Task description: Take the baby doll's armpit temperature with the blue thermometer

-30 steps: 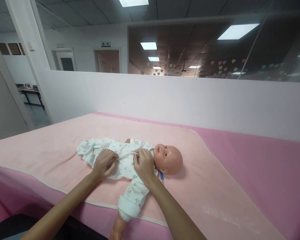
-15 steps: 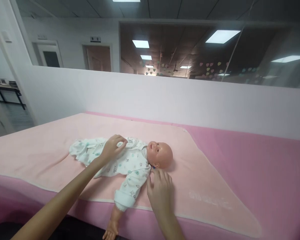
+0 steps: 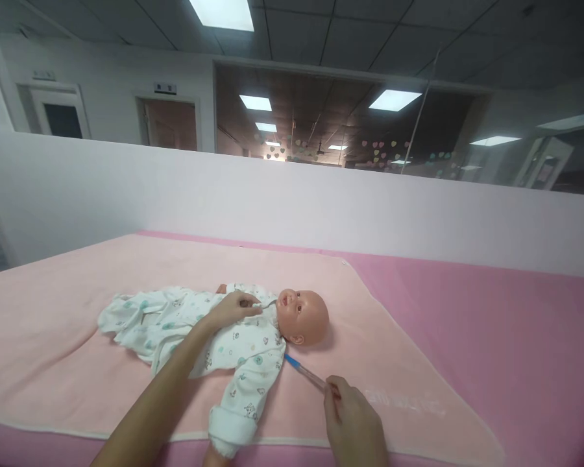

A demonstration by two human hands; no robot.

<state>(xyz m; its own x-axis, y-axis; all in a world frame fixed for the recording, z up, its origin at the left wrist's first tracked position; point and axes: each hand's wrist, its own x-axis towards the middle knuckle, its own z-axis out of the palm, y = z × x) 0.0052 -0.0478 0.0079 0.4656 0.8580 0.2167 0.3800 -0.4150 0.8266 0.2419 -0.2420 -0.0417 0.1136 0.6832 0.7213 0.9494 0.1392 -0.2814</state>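
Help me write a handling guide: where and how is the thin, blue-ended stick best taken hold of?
Probably pinch the stick at the end opposite its blue end, coming from the picture's lower right, where the right hand holds it. It is slim and straight, and its blue end points to the doll's shoulder, so the other end seems freer.

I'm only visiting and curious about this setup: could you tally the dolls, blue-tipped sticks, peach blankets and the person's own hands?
Doll: 1
Blue-tipped stick: 1
Peach blanket: 1
Hands: 2 (left hand, right hand)
Total: 5
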